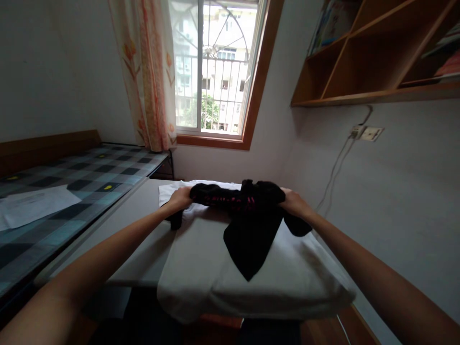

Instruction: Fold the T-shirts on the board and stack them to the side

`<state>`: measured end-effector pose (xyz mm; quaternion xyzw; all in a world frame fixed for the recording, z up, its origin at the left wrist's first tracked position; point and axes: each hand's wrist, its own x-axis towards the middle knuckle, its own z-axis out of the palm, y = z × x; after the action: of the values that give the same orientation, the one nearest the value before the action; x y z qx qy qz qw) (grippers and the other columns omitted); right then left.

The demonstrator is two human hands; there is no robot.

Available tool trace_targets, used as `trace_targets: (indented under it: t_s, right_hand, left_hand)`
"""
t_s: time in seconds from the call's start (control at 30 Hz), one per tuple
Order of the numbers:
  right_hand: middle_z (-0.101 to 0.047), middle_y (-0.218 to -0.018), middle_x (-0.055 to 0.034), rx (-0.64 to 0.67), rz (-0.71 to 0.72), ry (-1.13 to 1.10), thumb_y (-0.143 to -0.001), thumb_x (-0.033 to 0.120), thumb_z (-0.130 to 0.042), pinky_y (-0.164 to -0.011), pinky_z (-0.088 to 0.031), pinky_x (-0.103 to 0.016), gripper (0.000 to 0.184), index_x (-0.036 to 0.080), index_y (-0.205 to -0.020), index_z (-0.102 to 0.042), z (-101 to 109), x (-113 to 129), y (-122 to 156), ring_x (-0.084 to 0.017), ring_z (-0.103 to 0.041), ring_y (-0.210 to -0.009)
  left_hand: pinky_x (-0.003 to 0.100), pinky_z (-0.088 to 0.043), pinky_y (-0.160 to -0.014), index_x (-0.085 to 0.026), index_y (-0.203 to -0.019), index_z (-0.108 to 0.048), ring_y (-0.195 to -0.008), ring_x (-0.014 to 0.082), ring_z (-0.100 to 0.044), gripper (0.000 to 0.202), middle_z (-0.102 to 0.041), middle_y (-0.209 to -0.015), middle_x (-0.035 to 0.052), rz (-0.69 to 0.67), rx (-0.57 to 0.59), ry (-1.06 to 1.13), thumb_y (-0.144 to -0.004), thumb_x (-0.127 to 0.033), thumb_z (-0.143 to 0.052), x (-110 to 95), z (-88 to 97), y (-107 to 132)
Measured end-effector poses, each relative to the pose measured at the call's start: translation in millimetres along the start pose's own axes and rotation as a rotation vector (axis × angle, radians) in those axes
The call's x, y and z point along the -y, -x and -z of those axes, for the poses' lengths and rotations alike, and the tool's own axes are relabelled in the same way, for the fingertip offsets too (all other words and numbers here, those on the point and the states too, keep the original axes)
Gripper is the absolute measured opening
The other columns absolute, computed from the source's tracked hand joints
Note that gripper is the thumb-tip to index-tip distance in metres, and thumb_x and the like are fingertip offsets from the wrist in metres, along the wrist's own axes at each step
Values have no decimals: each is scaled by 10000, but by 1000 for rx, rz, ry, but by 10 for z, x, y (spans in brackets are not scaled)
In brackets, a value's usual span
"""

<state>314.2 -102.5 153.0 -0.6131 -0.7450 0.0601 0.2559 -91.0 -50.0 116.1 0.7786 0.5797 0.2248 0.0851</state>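
Head view: black garment (pixel 252 229), pink print (pixel 249 203) unreadable, in left hand (pixel 180 198), right hand (pixel 295 203).

Two hands, the left hand (pixel 180 200) and the right hand (pixel 295 203), are holding one black garment (pixel 253 244). Pale cloth (pixel 194 268) is lying on one table (pixel 142 261); whether one piece or two is not showing clearly. On the left, one bed (pixel 77 171) is bearing paper (pixel 39 203), its sheets lying too close to count, and three yellow marks (pixel 108 187) are showing. One curtain (pixel 153 76) is hanging by one far window (pixel 224 96). One shelf unit (pixel 373 62) is hanging on the right.
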Motion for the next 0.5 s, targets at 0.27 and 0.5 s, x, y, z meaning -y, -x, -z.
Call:
trace_targets:
  t_s: [0.27, 0.5]
  right_hand:
    - [-638, -920, -108, -841, 30, 28, -758, 275, -563, -767, -468, -382, 164, 204, -905, -568, 774, 204, -467, -270, -578, -892]
    - [-689, -965, -53, -484, 24, -461, -686, 500, -702, -821, -493, -422, 383, 244, -960, -624, 1307, 279, -88, -292, -611, -971]
  left_hand:
    - [334, -470, -820, -158, -1058, -614, -962, 247, -634, 284, -697, -998, 90, -86, -686, 247, -791, -236, -557, -570, 716, -469]
    - [384, -541, -816, -142, -1020, -669, -906, 256, -647, 394, -696, -933, 36, -246, 190, 545, -654, -284, -696, -620, 1392, -81]
